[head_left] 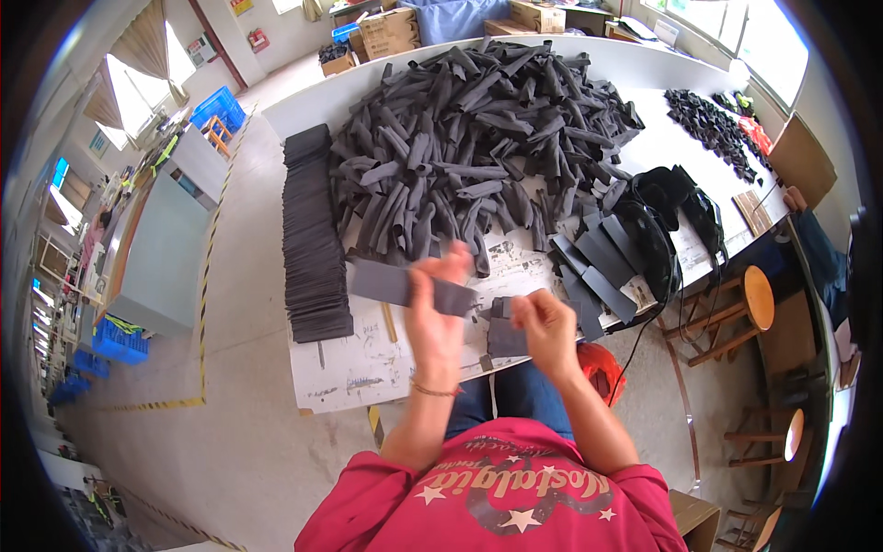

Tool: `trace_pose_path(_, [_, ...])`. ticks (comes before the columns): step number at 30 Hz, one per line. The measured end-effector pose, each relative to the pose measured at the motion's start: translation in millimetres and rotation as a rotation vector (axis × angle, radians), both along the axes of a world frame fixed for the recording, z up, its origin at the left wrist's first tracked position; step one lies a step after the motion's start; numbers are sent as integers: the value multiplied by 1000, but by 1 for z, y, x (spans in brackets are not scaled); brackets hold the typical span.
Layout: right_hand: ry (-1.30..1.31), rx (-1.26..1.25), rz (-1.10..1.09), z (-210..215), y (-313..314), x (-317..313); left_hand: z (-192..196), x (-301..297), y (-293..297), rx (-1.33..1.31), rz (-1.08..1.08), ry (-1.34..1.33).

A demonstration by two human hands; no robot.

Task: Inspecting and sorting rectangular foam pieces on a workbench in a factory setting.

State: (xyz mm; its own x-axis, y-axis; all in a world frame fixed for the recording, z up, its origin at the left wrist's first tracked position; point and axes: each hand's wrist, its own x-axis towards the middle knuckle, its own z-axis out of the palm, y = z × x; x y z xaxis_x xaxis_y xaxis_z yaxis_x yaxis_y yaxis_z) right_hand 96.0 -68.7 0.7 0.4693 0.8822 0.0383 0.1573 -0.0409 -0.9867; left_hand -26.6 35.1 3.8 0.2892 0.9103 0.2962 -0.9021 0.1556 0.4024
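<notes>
Left hand (435, 308) pinches a flat grey strip (405, 285) above the table (368, 368); right hand (543, 322) grips a smaller piece (504, 339) beside it. A loose pinch could drop the strip among the rolled pile (478, 129) beyond.

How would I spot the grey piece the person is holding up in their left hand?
Start at the big heap of dark rolled pieces on the white table. Come down to the left hand. It pinches a flat grey strip, lifted off the table, unlike the stacked pieces.
</notes>
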Motion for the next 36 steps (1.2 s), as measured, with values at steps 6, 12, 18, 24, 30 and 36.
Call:
trace_pose_path(6, [99, 240, 17, 10, -6, -7, 18, -3, 6, 121, 47, 92])
trace_pose_path(12, [43, 185, 89, 15, 9, -21, 18, 8, -10, 85, 72, 167])
trace_pose_path(18, [-17, 60, 93, 18, 15, -21, 13, 9, -7, 98, 44, 187])
trace_pose_path(24, [-164, 52, 71, 20, 10, -15, 3, 11, -6, 27, -28, 144])
trace_pose_path(30, [413, 156, 147, 17, 15, -17, -1, 11, -5, 75, -111, 125])
trace_pose_path(36, [430, 392, 53, 6, 13, -20, -4, 15, -6, -23, -242, 41])
